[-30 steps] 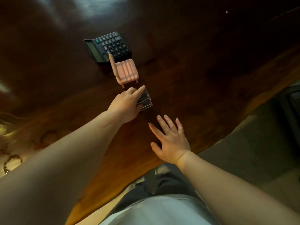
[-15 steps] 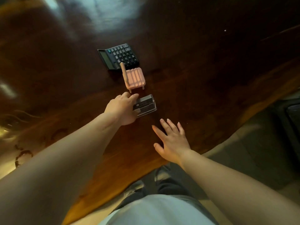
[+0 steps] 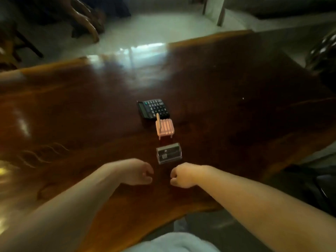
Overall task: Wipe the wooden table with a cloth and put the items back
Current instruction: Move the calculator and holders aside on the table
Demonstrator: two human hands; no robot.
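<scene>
Left hand (image 3: 140,172) hovers low over the near part of the table (image 3: 72,115), fingers curled in, nothing in it; right hand (image 3: 182,176) is just beside it w/ a small gap between, curled into a loose fist, also empty; can't tell if either touches the wood, the frame's blurry there.

Just beyond the hands sits a clear plastic box (image 3: 168,155), flat on the table, untouched; past it a small pink toy chair (image 3: 164,128) stands on its legs, near the box but apart; behind that lies a black calculator (image 3: 153,108), w/ the chair's back right at its near edge, touching or not I can't say. The three make a rough row leading away from the person, approx. mid-table. No cloth in view. The table top is dark and glossy, w/ glare at the far side; pale floor (image 3: 163,24) and dark wooden furniture (image 3: 85,24) lie beyond.

Judging by the row, the items look put back, so the job is prob. at or near its end.

Risks: a hand going fwd to straighten things could knock the box w/ a knuckle; it looks light and the top slick, so it may slide into the chair; the chair, on thin legs, could tip onto the calculator; a forearm swept low across the table could do the same.
</scene>
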